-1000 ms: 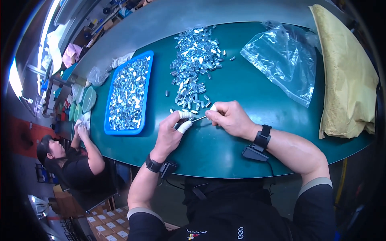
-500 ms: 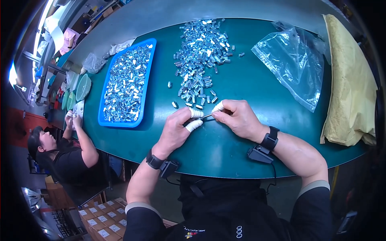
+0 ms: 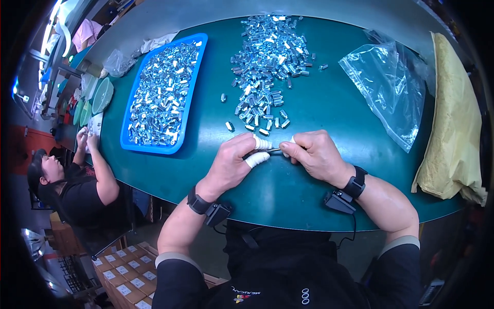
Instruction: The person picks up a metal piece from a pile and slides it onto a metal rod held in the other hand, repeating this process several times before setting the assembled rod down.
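My left hand [image 3: 234, 162] and my right hand [image 3: 314, 153] meet just above the green table [image 3: 309, 185], fingertips pinched together on one small metal part [image 3: 274, 150]. White finger cots cover several fingertips of both hands. A black band sits on each wrist. Right beyond my fingers lies a loose pile of small shiny metal parts [image 3: 267, 62], its near edge a few centimetres from my hands. A blue tray [image 3: 163, 92] filled with the same metal parts rests to the left of the pile.
A crumpled clear plastic bag [image 3: 391, 87] lies at the right, with a yellowish padded bag [image 3: 453, 134] past it at the table's edge. Another person [image 3: 77, 180] sits at the left edge. Cardboard boxes [image 3: 123, 278] stand on the floor below.
The view has shifted so the table sits lower and more centred. My hands have stayed pinched together at the near edge of the pile, drifting slightly toward me.
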A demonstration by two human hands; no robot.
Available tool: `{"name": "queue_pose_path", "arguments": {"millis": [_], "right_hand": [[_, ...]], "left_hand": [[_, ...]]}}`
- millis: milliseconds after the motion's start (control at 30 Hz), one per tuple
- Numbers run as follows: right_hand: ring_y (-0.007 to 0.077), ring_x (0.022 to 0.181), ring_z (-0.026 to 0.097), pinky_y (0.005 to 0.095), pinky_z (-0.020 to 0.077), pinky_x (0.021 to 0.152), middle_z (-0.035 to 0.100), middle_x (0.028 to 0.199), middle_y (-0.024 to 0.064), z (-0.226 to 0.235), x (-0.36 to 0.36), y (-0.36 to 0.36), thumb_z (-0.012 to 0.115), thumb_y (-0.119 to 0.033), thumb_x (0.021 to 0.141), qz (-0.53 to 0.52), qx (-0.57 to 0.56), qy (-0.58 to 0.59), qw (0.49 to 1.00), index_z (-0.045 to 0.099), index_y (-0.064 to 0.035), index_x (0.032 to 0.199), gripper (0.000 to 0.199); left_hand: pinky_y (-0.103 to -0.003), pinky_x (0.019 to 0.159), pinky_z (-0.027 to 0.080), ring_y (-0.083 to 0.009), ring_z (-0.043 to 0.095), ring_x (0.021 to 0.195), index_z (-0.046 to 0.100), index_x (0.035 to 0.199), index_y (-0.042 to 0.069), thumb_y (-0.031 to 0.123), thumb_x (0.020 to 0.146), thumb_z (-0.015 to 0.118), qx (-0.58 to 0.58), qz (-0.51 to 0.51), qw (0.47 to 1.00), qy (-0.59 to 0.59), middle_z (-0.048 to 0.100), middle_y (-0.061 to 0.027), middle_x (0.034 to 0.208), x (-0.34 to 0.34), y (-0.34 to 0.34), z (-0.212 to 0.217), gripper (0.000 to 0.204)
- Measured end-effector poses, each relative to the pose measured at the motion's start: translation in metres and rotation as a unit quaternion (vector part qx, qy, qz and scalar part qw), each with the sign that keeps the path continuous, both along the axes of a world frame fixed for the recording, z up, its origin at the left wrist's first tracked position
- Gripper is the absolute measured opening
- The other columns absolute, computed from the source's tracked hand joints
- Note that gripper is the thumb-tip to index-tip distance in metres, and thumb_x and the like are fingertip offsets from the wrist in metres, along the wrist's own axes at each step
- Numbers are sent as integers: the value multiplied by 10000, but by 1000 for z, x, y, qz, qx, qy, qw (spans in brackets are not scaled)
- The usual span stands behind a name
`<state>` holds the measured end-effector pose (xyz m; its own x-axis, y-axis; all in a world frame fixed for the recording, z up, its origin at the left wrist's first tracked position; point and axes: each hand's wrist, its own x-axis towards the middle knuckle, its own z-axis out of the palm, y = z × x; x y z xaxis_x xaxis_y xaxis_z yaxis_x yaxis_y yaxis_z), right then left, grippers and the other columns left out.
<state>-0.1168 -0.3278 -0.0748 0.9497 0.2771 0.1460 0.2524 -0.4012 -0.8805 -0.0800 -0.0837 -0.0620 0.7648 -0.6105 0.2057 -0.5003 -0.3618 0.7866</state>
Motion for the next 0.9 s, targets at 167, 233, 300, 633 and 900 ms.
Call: {"name": "queue_pose_path", "arguments": {"millis": [167, 233, 300, 633, 900], "right_hand": [[153, 587, 606, 331, 446, 543, 667, 681, 90, -2, 2, 2, 733, -208, 991, 17, -74, -20, 997, 716, -2, 799, 282], [142, 597, 607, 326, 447, 547, 670, 693, 87, 2, 2, 4, 736, -207, 990, 19, -78, -10, 997, 715, 0, 807, 277], [118, 633, 613, 315, 454, 565, 683, 732, 77, 10, -2, 6, 738, -183, 987, -9, 7, 40, 999, 723, 3, 854, 229], [84, 751, 625, 264, 492, 667, 711, 825, 32, 1, -1, 0, 745, -124, 978, -21, 119, 69, 990, 745, 6, 968, 130], [80, 780, 633, 258, 499, 689, 722, 861, 31, 5, -2, 4, 733, -125, 988, -48, 135, 86, 986, 743, 1, 974, 127]], "left_hand": [[-322, 711, 547, -210, 687, 804, 749, 1087, 17, 74, 882, 807, -27, -29, 999, -17, 703, -94, 934, -1, -4, 1, 221], [-320, 711, 545, -201, 683, 804, 749, 1093, 17, 76, 884, 807, -28, -17, 999, -2, 699, -88, 931, -3, -4, 0, 224], [-315, 710, 543, -184, 675, 804, 750, 1103, 18, 81, 889, 807, -33, -1, 999, 27, 692, -77, 923, -4, -2, 1, 231], [-306, 733, 526, -142, 624, 784, 746, 1141, 22, 83, 891, 806, -36, 23, 997, 56, 679, -49, 916, -4, 1, 3, 264], [-296, 785, 533, -136, 634, 821, 754, 1134, 16, 71, 904, 792, -23, 40, 996, 81, 713, -48, 986, -5, 3, 3, 239]]}}
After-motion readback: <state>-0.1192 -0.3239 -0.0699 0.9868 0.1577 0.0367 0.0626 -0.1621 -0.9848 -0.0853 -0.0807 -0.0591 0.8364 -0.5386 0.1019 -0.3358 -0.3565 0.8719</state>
